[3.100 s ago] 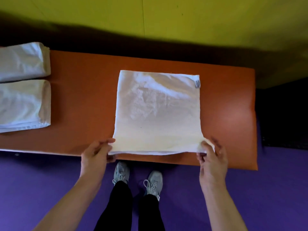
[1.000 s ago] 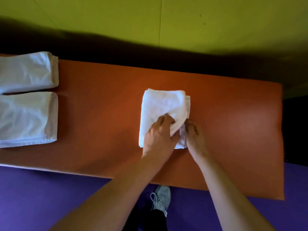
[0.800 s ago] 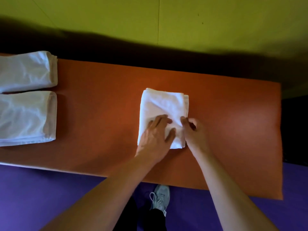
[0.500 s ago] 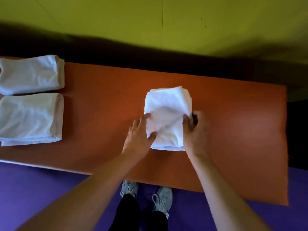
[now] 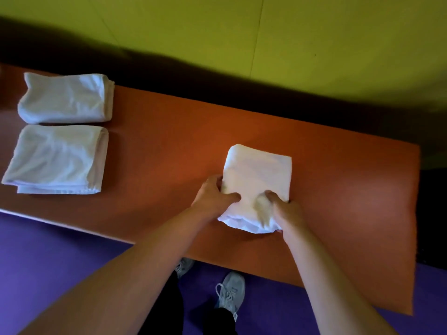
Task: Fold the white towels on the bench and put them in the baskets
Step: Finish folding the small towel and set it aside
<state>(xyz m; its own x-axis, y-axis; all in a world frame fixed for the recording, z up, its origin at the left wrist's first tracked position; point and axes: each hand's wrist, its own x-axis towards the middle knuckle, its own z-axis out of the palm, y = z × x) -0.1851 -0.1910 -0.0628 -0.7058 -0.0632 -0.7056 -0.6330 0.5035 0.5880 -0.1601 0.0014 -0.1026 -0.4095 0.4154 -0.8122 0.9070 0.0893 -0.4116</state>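
Towel folded thick, white, on bench; L hand & R hand fingers gripping its sides.

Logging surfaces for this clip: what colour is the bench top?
Orange bench top, plain and unpatterned, seen best in the head view.

My two hands meet on the folded towel, which lies on the bench: my left hand holds its left edge, my right hand its near right corner. From that grip, the towel runs away from me toward the wall behind the bench. Well off to the left of the grip, two more folded towels lie on the bench, the near stack just in front of the far stack, close but apart. Below the grip, past the bench's near edge, my shoes stand on the floor.
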